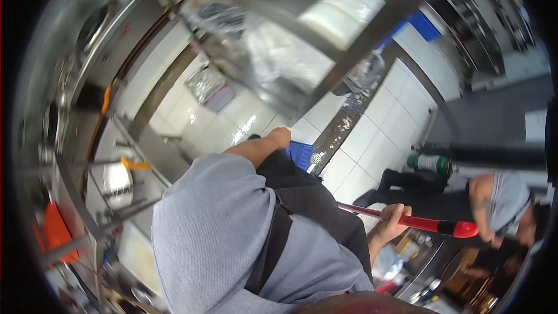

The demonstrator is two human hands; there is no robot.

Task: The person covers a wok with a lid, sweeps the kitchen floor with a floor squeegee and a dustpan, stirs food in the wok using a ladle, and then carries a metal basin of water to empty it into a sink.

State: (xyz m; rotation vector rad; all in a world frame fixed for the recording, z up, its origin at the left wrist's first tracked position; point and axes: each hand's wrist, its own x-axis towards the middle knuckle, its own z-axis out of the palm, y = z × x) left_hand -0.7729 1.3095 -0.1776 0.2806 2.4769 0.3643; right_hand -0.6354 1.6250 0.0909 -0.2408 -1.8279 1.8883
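Observation:
My right hand (395,221) is wrapped round a long red pole (427,224) with a black band near its rounded end. The pole slants down behind my dark trousers, so its lower end is hidden. My left hand (281,137) is closed in a fist beside my knee; what it holds, if anything, I cannot make out. Just past that fist, low near the floor, is a blue plastic piece (299,154) with a ribbed surface, partly covered by my leg.
Wet white floor tiles (372,145) are crossed by a dark drain channel (340,139). A metal table (354,40) with plastic-wrapped goods stands ahead. A bin with a clear bag (212,87) sits on the floor. Another person (503,203) bends at the right. Metal shelving lines the left.

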